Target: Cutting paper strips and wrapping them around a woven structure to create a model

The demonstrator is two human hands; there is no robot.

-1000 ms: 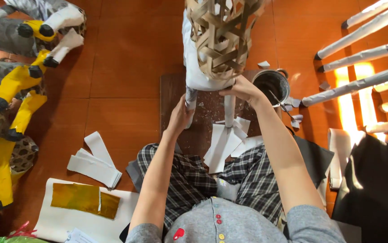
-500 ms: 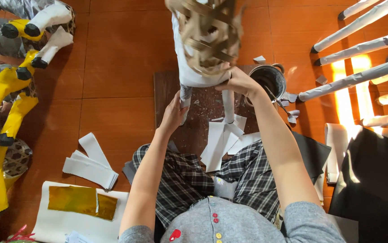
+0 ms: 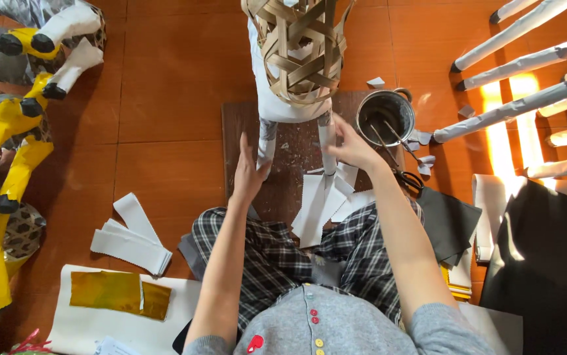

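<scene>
A woven bamboo animal frame (image 3: 301,49), partly covered in white paper, stands on a dark wooden board (image 3: 293,154) in front of me. My left hand (image 3: 249,172) presses against its left paper-wrapped leg (image 3: 267,135), fingers flat along it. My right hand (image 3: 352,146) holds the right leg (image 3: 327,148), thumb and fingers around the white paper on it. White paper strips (image 3: 319,200) lie on my checked lap below the legs.
A metal pot (image 3: 384,116) with sticks stands right of the frame, scissors (image 3: 409,179) beside it. Yellow and white paper animal figures (image 3: 7,118) lie at left. Paper strips (image 3: 129,236) and a gold sheet (image 3: 120,292) lie lower left. White-wrapped legs (image 3: 520,72) stick in at upper right.
The view has tilted slightly. My left hand has slid down along the left leg; my right hand stays on the right leg.
</scene>
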